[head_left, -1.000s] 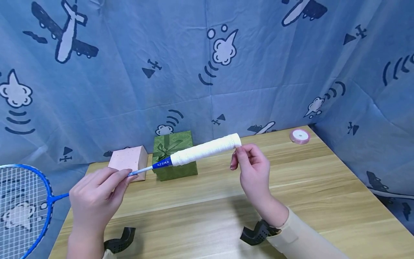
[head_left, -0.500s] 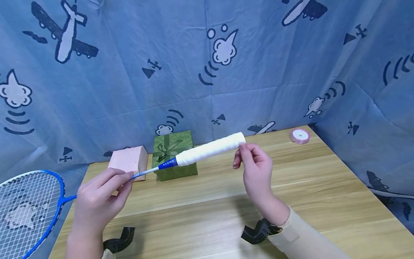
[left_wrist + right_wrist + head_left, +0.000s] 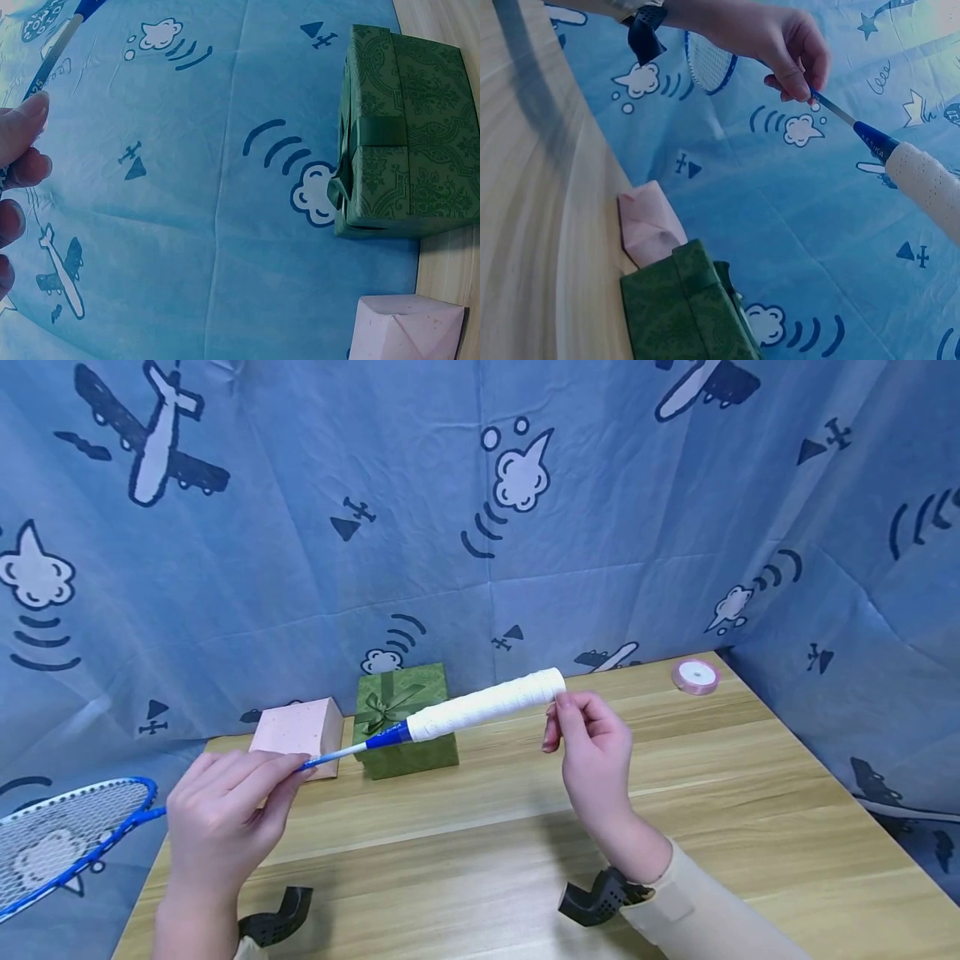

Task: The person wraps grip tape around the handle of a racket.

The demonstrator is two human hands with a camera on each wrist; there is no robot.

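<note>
A badminton racket (image 3: 486, 707) with a blue frame and a white wrapped grip is held up level over the table. My left hand (image 3: 225, 814) pinches its thin shaft between thumb and fingers; in the right wrist view the left hand (image 3: 791, 56) shows from the other side. My right hand (image 3: 596, 747) has thumb and fingertips at the butt end of the white grip, pinching its lower edge, the other fingers curled. The strung head (image 3: 75, 835) hangs past the left table side, seen nearly edge-on. In the left wrist view, fingertips (image 3: 26, 124) meet the shaft.
A pink box (image 3: 296, 731) and a green gift box (image 3: 405, 718) with a bow stand at the back of the wooden table (image 3: 465, 877). A pink ribbon spool (image 3: 695, 676) lies at the back right corner. A blue patterned curtain (image 3: 420, 510) hangs behind.
The racket has shifted slightly right, then rolled about its shaft, so its head looks narrower and its lettering has turned. My right hand has moved slightly right along with the butt end.
</note>
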